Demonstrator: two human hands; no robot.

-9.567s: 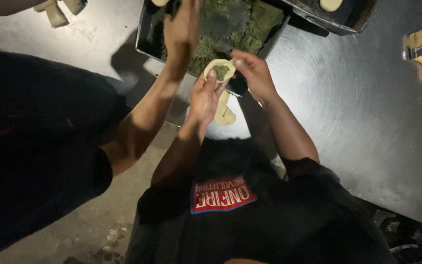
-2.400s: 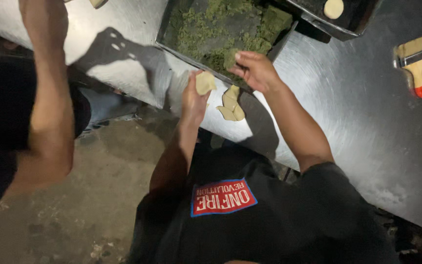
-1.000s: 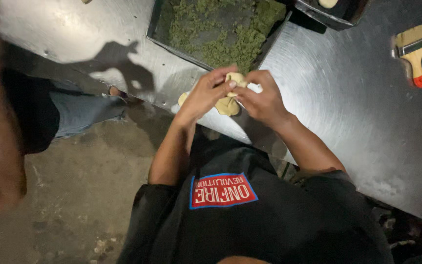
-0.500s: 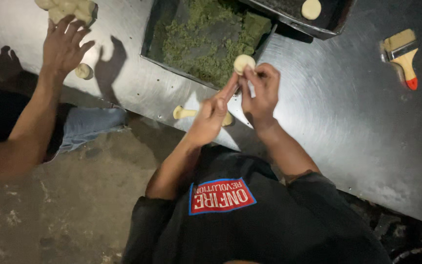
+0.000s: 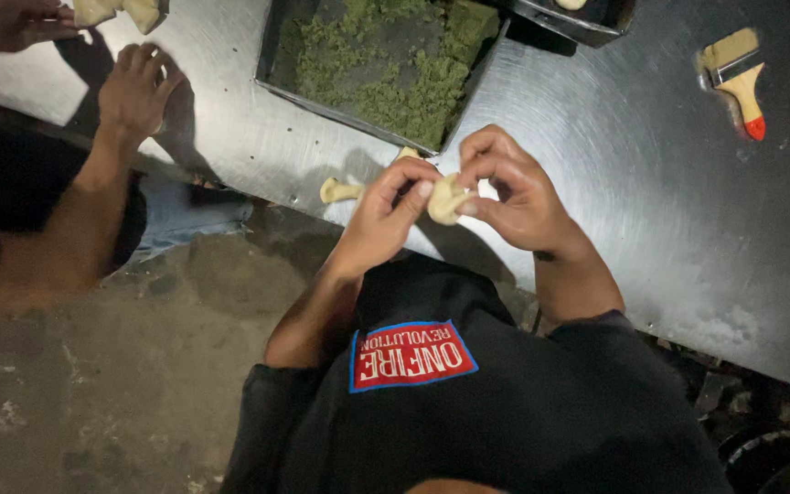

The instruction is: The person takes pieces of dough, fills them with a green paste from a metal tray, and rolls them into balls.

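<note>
Left hand: (image 5: 386,215) raised over the table edge, forearm coming up from the lower left, wrist bent, fingers curled; thumb and fingertips pinch the left side of the dough piece.
Right hand: (image 5: 514,187) opposite the left, forearm coming up from the lower right, knuckles up, fingers bent inward; thumb and forefinger closed on the right side of the dough piece.
Dough piece: (image 5: 445,198) small, pale, folded lump; held between both hands, above the near edge of the table, just in front of the tray.
Table: (image 5: 614,183) bare brushed metal, dusted with flour at its right edge.
Tray: (image 5: 340,108) dark rectangular metal pan, part filled with green crumbly filling (image 5: 395,73).
Dough scrap: (image 5: 338,190) pale strip lying on the table, just left of the left hand.
Brush: (image 5: 738,78) flat, wooden handle with red tip, far right of the table, well apart from the hands.
Other person's hand: (image 5: 134,91) flat on the table at upper left, fingers spread.
</note>
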